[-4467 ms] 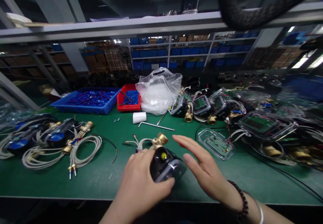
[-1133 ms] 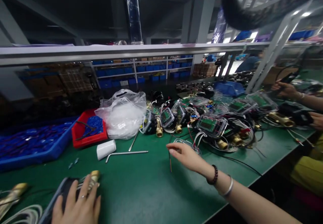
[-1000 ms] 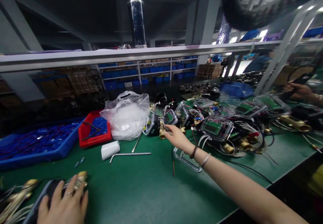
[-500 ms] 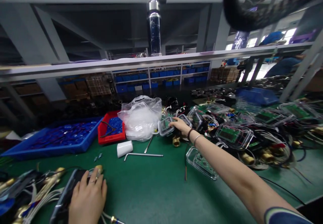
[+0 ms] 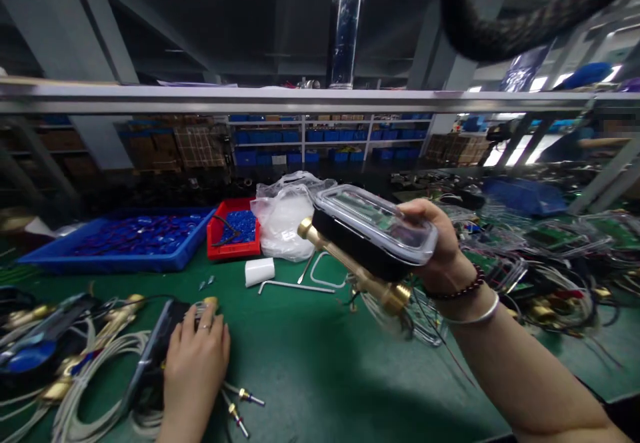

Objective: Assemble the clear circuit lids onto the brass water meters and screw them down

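Note:
My right hand [image 5: 440,246] grips one end of a meter [image 5: 360,246] raised above the bench. The meter has a black case, a clear cover over a green circuit board, and a brass pipe body underneath, with a blurred cable hanging below. At the lower left my left hand [image 5: 197,350] lies with fingers stretched over another black meter [image 5: 155,353], close to its brass end [image 5: 211,302]. Its underside and what the fingertips press on are hidden. Brass-tipped probes [image 5: 245,396] on grey cables lie beside that hand.
A blue tray [image 5: 165,261] and red bin [image 5: 233,251] hold small blue parts. Next to them are a clear plastic bag [image 5: 287,226], a white cup-like piece [image 5: 260,272], a hex key [image 5: 297,287] and a clear frame [image 5: 327,276]. Several meters [image 5: 545,290] crowd the right; a shelf [image 5: 225,100] spans overhead.
My right hand has lifted a meter from the pile and brought it nearer. My left hand stays over the left meter. The view has shifted slightly.

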`<move>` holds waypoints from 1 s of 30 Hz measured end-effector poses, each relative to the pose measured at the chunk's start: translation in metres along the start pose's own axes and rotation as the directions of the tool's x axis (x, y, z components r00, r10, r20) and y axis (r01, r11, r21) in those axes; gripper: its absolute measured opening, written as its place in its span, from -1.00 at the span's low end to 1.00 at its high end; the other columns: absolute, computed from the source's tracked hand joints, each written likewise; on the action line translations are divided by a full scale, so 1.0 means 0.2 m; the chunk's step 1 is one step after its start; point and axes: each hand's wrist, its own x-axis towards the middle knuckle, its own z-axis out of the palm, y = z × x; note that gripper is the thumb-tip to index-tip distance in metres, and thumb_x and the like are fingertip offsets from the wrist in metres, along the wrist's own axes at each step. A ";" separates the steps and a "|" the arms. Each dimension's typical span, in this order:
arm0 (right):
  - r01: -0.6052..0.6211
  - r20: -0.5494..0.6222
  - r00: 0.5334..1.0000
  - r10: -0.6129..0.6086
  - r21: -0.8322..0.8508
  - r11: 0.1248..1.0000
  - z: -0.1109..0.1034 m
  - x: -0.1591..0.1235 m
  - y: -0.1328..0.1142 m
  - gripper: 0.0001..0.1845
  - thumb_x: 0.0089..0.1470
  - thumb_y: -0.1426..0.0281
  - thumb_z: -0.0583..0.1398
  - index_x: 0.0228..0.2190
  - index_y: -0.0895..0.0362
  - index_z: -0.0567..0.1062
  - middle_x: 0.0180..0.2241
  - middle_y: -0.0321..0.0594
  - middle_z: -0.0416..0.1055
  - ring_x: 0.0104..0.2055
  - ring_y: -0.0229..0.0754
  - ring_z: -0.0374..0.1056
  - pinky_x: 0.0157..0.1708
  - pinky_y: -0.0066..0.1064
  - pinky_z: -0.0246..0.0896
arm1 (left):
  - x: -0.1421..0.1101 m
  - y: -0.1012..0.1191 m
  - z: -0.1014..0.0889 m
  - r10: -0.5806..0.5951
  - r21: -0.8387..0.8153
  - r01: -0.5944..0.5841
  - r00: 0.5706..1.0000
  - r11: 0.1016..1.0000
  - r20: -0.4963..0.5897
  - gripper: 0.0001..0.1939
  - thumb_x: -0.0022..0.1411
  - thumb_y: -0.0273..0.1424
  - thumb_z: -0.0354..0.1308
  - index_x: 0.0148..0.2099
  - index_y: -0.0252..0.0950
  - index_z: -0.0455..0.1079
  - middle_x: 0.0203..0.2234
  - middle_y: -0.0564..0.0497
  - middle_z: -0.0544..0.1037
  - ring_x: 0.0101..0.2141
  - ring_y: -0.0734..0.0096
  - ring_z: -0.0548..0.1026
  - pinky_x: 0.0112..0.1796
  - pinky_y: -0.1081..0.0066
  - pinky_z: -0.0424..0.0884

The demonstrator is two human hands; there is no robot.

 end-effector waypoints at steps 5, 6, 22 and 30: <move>-0.100 0.230 0.965 0.125 -0.117 0.988 0.33 -0.05 0.22 -0.48 -0.29 0.25 0.15 -0.21 0.20 0.46 -0.35 -0.14 0.48 -0.36 -0.05 0.40 -0.38 -0.28 0.32 | -0.02 0.01 -0.03 -0.070 -0.038 0.070 0.997 0.997 0.015 -0.73 0.25 -0.46 -0.03 -0.24 -0.36 0.52 -0.12 -0.14 0.56 -0.05 -0.09 0.44 -0.15 0.11 0.36; -0.099 0.221 0.965 0.142 -0.195 0.976 0.38 -0.06 0.30 -0.43 -0.30 0.25 0.14 -0.16 0.20 0.44 -0.36 -0.14 0.48 -0.38 -0.07 0.39 -0.40 -0.30 0.31 | -0.02 0.01 -0.03 -0.082 -0.047 0.083 0.996 0.995 0.023 -0.74 0.24 -0.47 -0.02 -0.24 -0.35 0.52 -0.12 -0.12 0.56 -0.05 -0.08 0.44 -0.14 0.12 0.36; 0.290 0.420 0.907 0.024 -0.666 0.687 0.34 0.01 0.77 -0.53 0.05 0.24 0.18 0.00 0.15 0.43 0.04 -0.08 0.35 0.08 0.00 0.24 0.15 -0.13 0.04 | -0.03 0.00 -0.04 -0.120 -0.146 0.137 0.986 0.980 0.120 -0.68 0.28 -0.47 -0.06 -0.08 -0.35 0.50 -0.07 -0.13 0.54 0.04 -0.04 0.39 -0.05 0.12 0.32; 0.295 0.453 0.891 0.035 -0.634 0.715 -0.03 -0.04 0.85 -0.18 -0.01 0.08 0.24 0.18 0.20 0.19 0.20 0.07 0.09 0.23 0.14 0.02 0.21 0.05 -0.15 | -0.01 0.02 -0.05 -0.106 -0.092 0.118 0.987 0.989 0.123 -0.70 0.26 -0.47 -0.05 -0.16 -0.37 0.53 -0.10 -0.14 0.56 0.00 -0.07 0.42 -0.09 0.10 0.34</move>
